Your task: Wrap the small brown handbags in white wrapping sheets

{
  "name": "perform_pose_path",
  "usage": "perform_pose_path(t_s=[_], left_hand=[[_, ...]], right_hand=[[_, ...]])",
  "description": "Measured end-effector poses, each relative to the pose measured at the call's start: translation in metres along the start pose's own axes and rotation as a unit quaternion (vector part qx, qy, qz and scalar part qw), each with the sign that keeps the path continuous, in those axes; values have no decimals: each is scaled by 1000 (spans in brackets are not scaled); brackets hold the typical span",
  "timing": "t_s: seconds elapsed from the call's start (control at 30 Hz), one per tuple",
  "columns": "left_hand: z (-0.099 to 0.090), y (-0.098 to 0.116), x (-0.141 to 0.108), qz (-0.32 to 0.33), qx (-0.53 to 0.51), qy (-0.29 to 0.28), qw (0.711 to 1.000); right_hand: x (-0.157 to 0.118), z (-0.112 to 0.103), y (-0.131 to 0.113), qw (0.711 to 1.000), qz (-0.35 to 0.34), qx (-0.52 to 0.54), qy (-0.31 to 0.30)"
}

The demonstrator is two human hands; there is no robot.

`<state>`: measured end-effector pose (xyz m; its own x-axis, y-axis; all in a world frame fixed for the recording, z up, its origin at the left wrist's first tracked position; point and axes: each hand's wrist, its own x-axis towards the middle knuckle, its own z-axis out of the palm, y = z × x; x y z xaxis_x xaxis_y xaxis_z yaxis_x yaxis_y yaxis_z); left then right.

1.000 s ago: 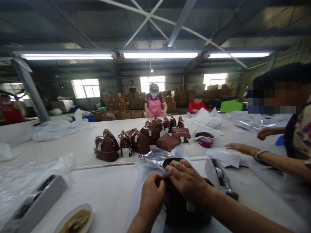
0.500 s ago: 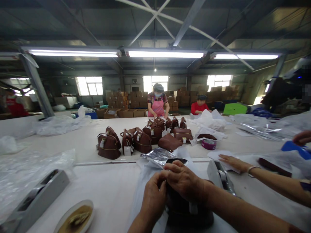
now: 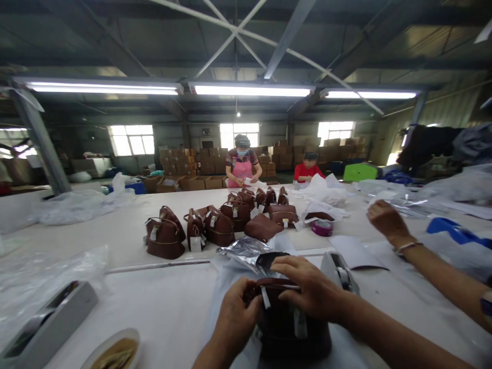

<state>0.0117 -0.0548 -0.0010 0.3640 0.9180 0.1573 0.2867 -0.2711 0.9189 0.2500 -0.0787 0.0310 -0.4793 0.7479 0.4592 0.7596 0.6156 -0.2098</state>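
A dark brown handbag [image 3: 286, 328] stands close in front of me on white wrapping sheet, with tags hanging from it. My left hand [image 3: 239, 307] is closed at the left end of its handle [image 3: 274, 281], thumb against the bag's side. Across the right end of the handle lies my right hand [image 3: 307, 284], its fingers bent over the top and gripping there. Just behind the bag are crumpled silver film [image 3: 244, 251] and a small black piece [image 3: 269, 261] partly covered by my right hand.
Several brown handbags [image 3: 165, 241] stand across the table. A tape dispenser [image 3: 49, 323] and a bowl [image 3: 134, 341] lie to my left; another dispenser [image 3: 338, 271] is right. A co-worker's hand [image 3: 390, 223] is raised at right, near a blue tape dispenser [image 3: 457, 230]. Purple tape roll [image 3: 322, 228] lies beyond.
My hands have moved apart along the top of the handbag, so its handle and a white tag now show. The co-worker's arm at right has lifted off the white paper.
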Motion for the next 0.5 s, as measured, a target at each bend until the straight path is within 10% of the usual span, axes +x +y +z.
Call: perform_pose_path(t_s=[0.5], left_hand=[[-3, -12, 12, 151, 120, -84, 978]], right_hand=[[-69, 5, 25, 980, 163, 116, 18]])
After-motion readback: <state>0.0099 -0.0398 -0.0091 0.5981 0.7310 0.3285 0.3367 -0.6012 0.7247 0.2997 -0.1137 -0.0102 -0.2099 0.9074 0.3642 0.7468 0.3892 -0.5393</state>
